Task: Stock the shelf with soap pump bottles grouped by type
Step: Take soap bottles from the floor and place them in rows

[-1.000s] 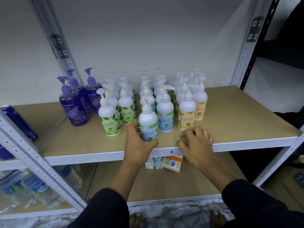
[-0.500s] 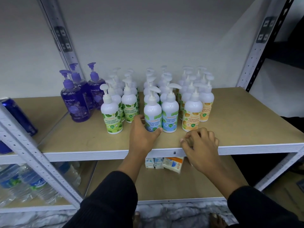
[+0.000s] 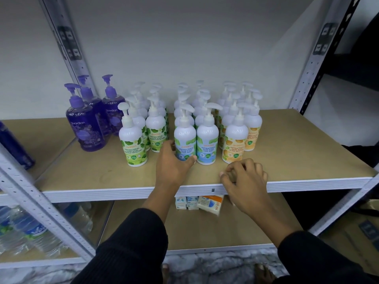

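Cool Mint bottle [image 3: 184, 133], gripped low by the left hand [image 3: 174, 167] with fingers curled round its base, should be kept upright and squared against its blue-labelled twin [image 3: 207, 138].

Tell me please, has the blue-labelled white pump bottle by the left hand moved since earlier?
Yes: the bottle slid back from the shelf edge, level with its twin.

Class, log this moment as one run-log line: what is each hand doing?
left hand: grips front cool mint bottle | right hand: fingers curled, rests on shelf front edge | bottle state: upright, beside matching bottle
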### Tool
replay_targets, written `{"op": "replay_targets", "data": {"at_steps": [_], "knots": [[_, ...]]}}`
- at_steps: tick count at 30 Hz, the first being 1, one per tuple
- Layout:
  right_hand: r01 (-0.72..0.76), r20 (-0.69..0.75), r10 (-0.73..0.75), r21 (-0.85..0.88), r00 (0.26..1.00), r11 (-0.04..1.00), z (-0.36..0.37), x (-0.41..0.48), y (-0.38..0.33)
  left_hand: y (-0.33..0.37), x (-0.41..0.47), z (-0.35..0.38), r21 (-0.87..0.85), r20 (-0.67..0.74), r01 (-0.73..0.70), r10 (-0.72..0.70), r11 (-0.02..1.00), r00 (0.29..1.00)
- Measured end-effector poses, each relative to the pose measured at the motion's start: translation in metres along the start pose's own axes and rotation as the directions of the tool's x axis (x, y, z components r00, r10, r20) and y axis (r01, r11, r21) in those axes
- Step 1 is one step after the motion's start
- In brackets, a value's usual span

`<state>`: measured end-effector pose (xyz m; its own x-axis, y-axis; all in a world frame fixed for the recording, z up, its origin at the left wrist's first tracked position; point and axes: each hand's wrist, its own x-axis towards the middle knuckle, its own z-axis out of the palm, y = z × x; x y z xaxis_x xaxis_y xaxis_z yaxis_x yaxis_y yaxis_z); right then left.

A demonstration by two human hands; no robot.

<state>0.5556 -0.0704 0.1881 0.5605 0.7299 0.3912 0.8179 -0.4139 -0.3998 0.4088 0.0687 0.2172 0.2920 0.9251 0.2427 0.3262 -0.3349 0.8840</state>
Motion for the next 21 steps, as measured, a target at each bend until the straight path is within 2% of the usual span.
{"op": "replay_targets", "data": {"at_steps": [5,8,10,12,15,19,21], "knots": [[-0.039,0.084,0.033,0.071,0.996,0.997,-0.013,0.004,0.000,0.008,-0.010,-0.005,-0.043,0.028,0.044,-0.043,0.998,0.999],[-0.071,0.111,0.051,0.184,0.992,0.980,-0.034,0.007,0.000,0.027,-0.031,-0.008,0.016,-0.040,0.022,-0.021,1.000,0.999],[-0.072,0.108,0.044,0.276,0.993,0.958,-0.058,0.005,0.001,0.044,-0.050,-0.005,-0.020,-0.027,0.005,-0.006,1.000,1.000],[-0.067,0.124,0.026,0.335,0.992,0.940,-0.087,0.000,0.004,0.059,-0.067,0.002,-0.050,0.051,-0.025,0.028,0.998,0.998],[-0.094,0.151,0.045,0.335,0.987,0.938,-0.133,-0.015,0.019,0.079,-0.086,0.019,-0.110,0.248,-0.090,0.115,0.990,0.962],[-0.177,0.139,0.139,0.322,0.981,0.930,-0.184,-0.051,0.064,0.104,-0.105,0.060,-0.195,0.465,-0.117,0.197,0.974,0.863],[-0.254,0.141,0.219,0.323,0.965,0.912,-0.205,-0.075,0.093,0.116,-0.117,0.088,-0.220,0.576,-0.120,0.228,0.968,0.785]]}}
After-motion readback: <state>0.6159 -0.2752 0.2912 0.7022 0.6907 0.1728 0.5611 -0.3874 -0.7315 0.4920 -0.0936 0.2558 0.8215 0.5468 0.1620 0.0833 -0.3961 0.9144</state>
